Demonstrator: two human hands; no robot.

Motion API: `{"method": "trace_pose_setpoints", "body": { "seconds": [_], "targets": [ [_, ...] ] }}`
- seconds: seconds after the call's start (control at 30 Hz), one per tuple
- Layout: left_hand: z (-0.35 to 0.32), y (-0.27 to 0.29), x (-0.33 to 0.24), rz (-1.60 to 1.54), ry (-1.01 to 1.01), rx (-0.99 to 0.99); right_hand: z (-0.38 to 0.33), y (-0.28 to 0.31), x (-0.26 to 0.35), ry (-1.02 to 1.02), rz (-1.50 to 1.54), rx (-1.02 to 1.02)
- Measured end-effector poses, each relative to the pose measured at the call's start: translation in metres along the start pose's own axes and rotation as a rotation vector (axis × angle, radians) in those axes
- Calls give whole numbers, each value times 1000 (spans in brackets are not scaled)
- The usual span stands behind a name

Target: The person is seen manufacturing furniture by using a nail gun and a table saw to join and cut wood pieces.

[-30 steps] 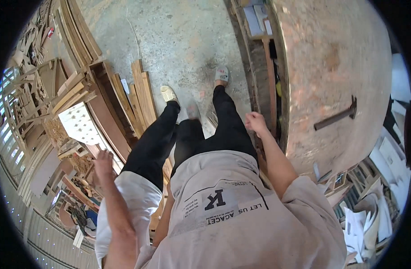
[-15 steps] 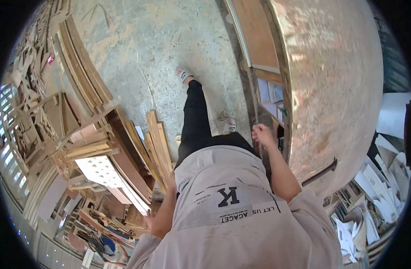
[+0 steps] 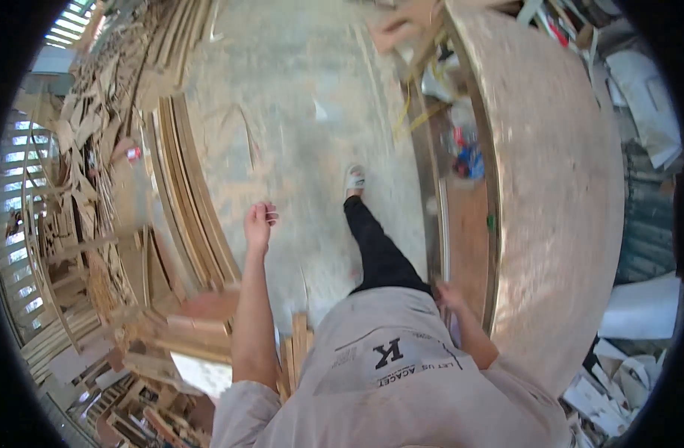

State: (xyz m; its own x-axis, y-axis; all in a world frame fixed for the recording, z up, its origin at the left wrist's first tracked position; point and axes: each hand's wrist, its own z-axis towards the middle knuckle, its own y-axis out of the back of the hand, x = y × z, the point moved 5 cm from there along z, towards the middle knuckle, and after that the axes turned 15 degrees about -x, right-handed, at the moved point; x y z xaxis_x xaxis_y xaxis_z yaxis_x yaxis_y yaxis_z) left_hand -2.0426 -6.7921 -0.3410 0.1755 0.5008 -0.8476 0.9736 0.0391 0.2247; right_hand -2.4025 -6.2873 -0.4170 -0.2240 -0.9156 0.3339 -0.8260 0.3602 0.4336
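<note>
My left hand [image 3: 260,226] is held out ahead of my body, above the concrete floor. Its fingers are loosely curled in and I see nothing in them. Low at my right side hangs my right hand [image 3: 449,297], close to the long workbench [image 3: 551,187]. Motion smears its fingers, so whether it holds anything is unclear. One foot in a light slipper [image 3: 354,179] is stepped forward on the concrete floor [image 3: 304,112].
Long wooden boards [image 3: 189,194] lie stacked at the left, with a heap of wood scraps [image 3: 88,149] beyond them. Under the workbench, a shelf holds a red and blue bundle [image 3: 467,153]. White sheet offcuts [image 3: 618,381] are piled at the far right.
I have walked forward along the workbench. My left hand has swung from beside the planks to out in front; my right hand has dropped back toward my hip.
</note>
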Motion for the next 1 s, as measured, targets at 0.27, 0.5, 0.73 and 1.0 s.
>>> {"method": "trace_pose_setpoints", "body": {
  "seconds": [0.27,0.5,0.73,1.0],
  "targets": [
    [263,-50,-89,347,7,-84,169,-26,381,-160,-131,-13],
    [412,-30,-126,234,591,-323,263,-51,913,413,170,-64],
    [726,-167,-221,525,410,36,360,-103,1226,385,83,-51],
    [1136,-575,-804,263,-393,34,465,-58,1347,-7,291,-140]
  ]
}}
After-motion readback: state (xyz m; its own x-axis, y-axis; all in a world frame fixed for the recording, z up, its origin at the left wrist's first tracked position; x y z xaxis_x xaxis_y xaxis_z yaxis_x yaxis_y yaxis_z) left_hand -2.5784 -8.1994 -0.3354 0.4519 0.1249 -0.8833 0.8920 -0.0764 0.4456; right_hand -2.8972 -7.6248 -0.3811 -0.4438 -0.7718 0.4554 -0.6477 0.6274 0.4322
